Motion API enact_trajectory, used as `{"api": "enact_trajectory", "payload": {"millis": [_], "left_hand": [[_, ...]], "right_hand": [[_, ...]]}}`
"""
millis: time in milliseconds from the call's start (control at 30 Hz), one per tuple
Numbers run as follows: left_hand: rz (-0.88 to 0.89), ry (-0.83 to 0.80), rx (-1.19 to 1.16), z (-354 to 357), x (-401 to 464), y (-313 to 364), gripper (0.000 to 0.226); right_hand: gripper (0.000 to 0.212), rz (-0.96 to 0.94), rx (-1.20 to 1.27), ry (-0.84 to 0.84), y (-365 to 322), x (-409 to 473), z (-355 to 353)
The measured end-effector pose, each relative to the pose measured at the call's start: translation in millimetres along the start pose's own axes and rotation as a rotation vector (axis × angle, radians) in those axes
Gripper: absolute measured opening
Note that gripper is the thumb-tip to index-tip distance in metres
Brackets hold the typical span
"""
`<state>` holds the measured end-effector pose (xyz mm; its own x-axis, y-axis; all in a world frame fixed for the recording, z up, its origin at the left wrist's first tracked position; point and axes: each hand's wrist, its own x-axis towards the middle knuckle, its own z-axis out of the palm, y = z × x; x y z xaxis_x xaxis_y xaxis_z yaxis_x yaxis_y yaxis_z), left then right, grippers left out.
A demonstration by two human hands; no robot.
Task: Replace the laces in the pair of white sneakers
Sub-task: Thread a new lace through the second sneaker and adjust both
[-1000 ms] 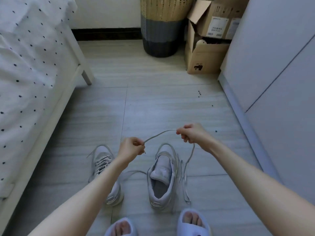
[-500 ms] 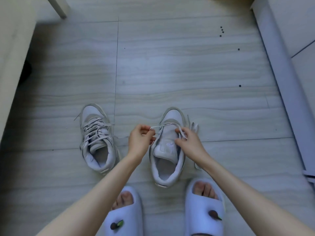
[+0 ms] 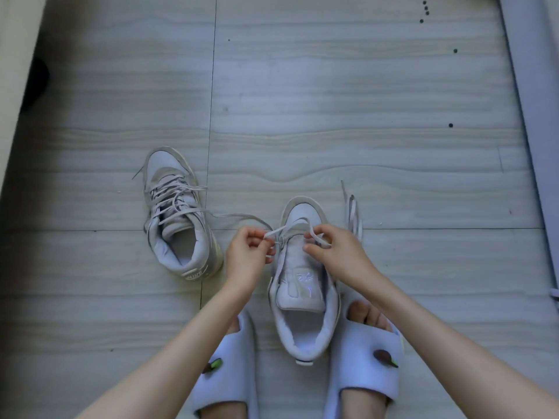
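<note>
Both hands work at the toe end of the near sneaker [image 3: 304, 285], which stands between the person's slippers: the left hand [image 3: 248, 254] pinches one end of the lace [image 3: 290, 228], the right hand [image 3: 334, 252] pinches the other. Only the lowest eyelets look threaded, so most lacing remains. Left of it, the other sneaker [image 3: 178, 213] is loosely laced; a spare lace [image 3: 352, 214] lies just right of the near sneaker

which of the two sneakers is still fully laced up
The left sneaker, lying apart from the hands: laces criss-cross its whole front. The right sneaker, between the slippers, has only one lace crossing near the toe.
</note>
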<state>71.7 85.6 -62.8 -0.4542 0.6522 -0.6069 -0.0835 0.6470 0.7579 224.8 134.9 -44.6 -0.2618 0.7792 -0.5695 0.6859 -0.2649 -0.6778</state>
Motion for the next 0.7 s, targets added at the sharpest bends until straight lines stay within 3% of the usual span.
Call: {"api": "enact_trajectory", "payload": {"millis": [333,700], "left_hand": [[-0.032,-0.040,-0.106,-0.5,2.0,-1.1,0.018],[0.001,-0.066,-0.035,0.0,9.0,-0.2,0.018]], "right_hand": [[0.017,-0.073,-0.220,0.006,-10.4,4.5,20.2],[0.015,-0.129,-0.191,0.085,-8.4,3.2,32.7]]}}
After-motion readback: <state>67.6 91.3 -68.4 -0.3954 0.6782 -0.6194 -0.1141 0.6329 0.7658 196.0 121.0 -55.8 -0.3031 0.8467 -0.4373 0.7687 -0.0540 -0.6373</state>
